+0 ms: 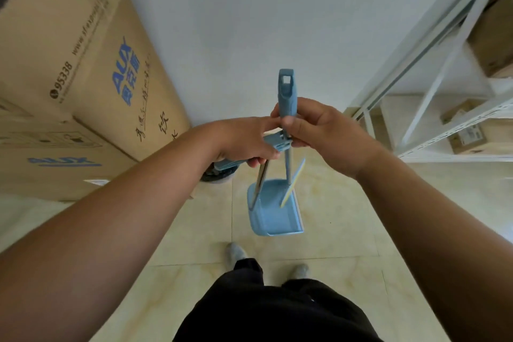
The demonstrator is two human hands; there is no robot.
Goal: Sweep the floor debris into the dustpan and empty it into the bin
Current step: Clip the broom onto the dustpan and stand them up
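A blue dustpan (273, 212) hangs just above the tiled floor on a metal pole, mouth facing right. My left hand (244, 140) is shut on the dustpan's blue handle (273, 141). My right hand (313, 126) is shut on the blue broom handle (287, 91), which stands upright with a hanging hole at its top. The broom's metal pole (288, 166) runs down beside the dustpan's pole, and a thin yellow-and-blue broom edge (291, 186) sits in the pan. The two handles meet between my hands. A dark round bin (215, 175) shows partly under my left wrist.
Large cardboard boxes (83, 78) are stacked at the left against the white wall. A white metal shelf rack (444, 91) with small cartons stands at the right. My two feet (236, 253) rest on the beige tiles below the dustpan.
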